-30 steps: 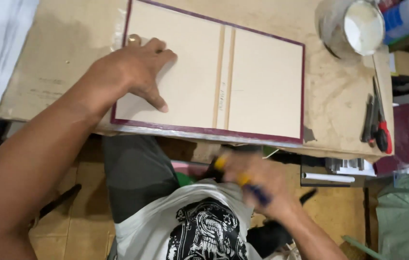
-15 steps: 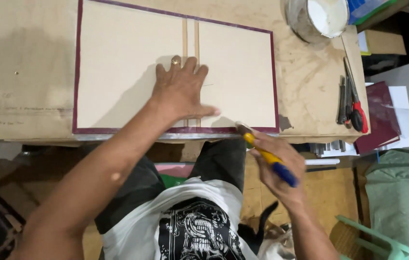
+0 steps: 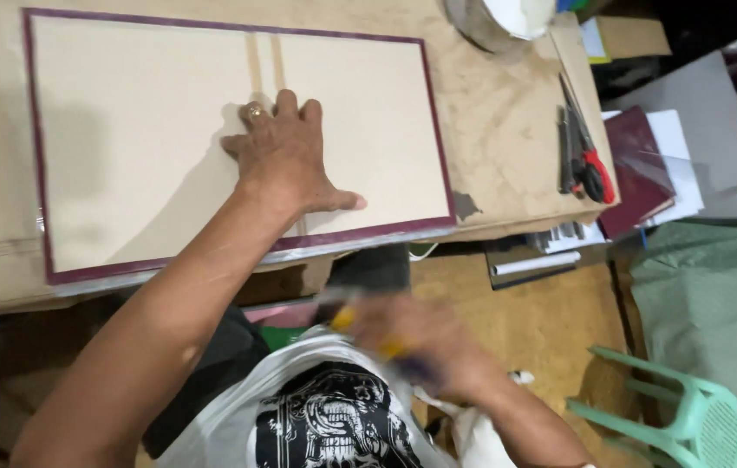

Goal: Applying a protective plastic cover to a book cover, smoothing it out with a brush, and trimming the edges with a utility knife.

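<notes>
Head view: the left hand (image 3: 286, 160) is still laid flat, fingers spread, on the big board cover (image 3: 169, 130) by the worktop's near edge. The right hand (image 3: 412, 342), now lower and blurred, is closed around a yellow-and-blue cutter (image 3: 368, 338) below that edge.

On your brown paper-covered worktable (image 3: 507, 130), a round white-filled tub (image 3: 507, 17) sits at the far edge, and red-handled scissors (image 3: 590, 160) lie near the right edge. Just beyond that edge you have a maroon flat book cover (image 3: 637, 169) resting on white sheets (image 3: 676, 165). A pale green plastic stool (image 3: 689, 416) stands on the floor, beside a green cloth (image 3: 715, 295).
</notes>
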